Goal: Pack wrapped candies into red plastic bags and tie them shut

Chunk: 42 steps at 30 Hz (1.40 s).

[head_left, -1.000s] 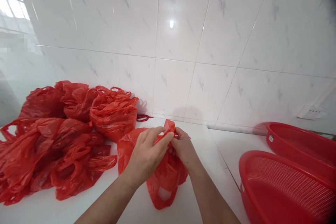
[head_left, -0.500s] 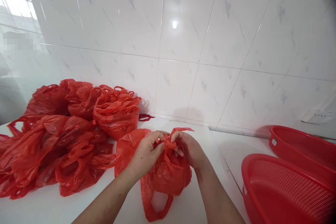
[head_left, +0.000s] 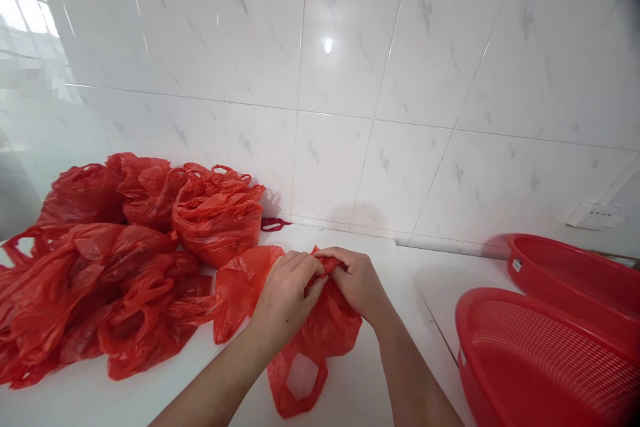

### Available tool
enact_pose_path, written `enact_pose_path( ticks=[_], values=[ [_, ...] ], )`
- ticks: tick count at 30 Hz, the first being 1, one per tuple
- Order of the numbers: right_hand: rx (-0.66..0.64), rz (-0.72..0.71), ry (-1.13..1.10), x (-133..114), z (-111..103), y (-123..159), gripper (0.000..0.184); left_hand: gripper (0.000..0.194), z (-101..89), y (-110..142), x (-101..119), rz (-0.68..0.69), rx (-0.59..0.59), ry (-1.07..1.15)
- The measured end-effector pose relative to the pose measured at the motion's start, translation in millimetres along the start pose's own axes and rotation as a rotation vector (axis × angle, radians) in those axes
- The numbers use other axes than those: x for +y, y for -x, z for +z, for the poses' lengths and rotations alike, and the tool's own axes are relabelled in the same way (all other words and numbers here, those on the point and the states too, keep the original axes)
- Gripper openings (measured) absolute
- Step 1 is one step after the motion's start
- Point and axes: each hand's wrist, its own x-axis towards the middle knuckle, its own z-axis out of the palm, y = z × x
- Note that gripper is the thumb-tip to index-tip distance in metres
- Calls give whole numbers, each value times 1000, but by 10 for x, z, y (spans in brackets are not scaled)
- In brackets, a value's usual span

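A red plastic bag (head_left: 334, 327) with a rounded, filled body rests on the white table before me. My left hand (head_left: 290, 290) is closed on the bag's gathered top from the left. From the right, my right hand (head_left: 356, 280) pinches the same bunched plastic, the fingers of both hands close together. One loop handle (head_left: 300, 407) of red plastic lies flat on the table below the body. Another stretch of red plastic (head_left: 243, 287) spreads out to the left, partly behind my left hand. What fills the bag is hidden.
Several red plastic bags (head_left: 135, 240) are heaped at the left, against the tiled wall (head_left: 340, 167). On the right stand a red perforated basket (head_left: 540, 327) and a second red basket (head_left: 560, 250) behind it. A wall socket (head_left: 595, 215) is above them. A seam crosses the white tabletop (head_left: 425, 287).
My hands have closed tighter over the bag's neck, and the loose strip that stuck out to the right is now hidden. The view has shifted slightly.
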Motion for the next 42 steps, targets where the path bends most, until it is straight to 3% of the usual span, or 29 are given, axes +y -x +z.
enact_pose_path(
  ticks=[3,6,9,11,13,16,18,21,24,27,30,33,35,38,42],
  values=[
    [-95,60,-209,-29,-78,10,34,13,3,-4,-50,47,-4,-68],
    [-107,102,-394,-17,-115,3,26,14,9,-5,-83,78,-14,-85],
    [-63,164,-564,70,-108,-44,15,14,8,4,-67,99,-40,-92],
    [59,169,-610,186,-124,-96,16,14,0,30,-35,96,-33,-91],
    [286,155,-496,353,-182,-149,15,16,-10,84,0,82,-46,-75],
    [619,180,-137,653,-311,-192,7,17,-16,201,41,63,-164,-8],
    [695,212,-2,841,-370,-190,3,17,-4,273,51,41,-256,43],
    [701,257,43,1054,-379,-175,4,17,42,323,28,-17,-337,76],
    [665,310,61,1177,-374,-174,7,16,120,308,-65,-111,-349,83],
    [546,318,25,1197,-440,-166,16,15,217,286,-221,-247,-308,93],
    [313,259,2,1138,-531,-134,37,12,311,290,-378,-333,-254,88],
    [7,214,104,1111,-528,-110,74,10,376,319,-484,-342,-242,88],
    [-27,238,235,1156,-461,-123,77,10,388,357,-540,-313,-226,72],
    [137,295,384,1307,-341,-186,56,29,345,464,-653,-233,-168,2],
    [568,358,510,1564,-272,-336,49,30,212,691,-910,-115,-59,-128]
  ],
)
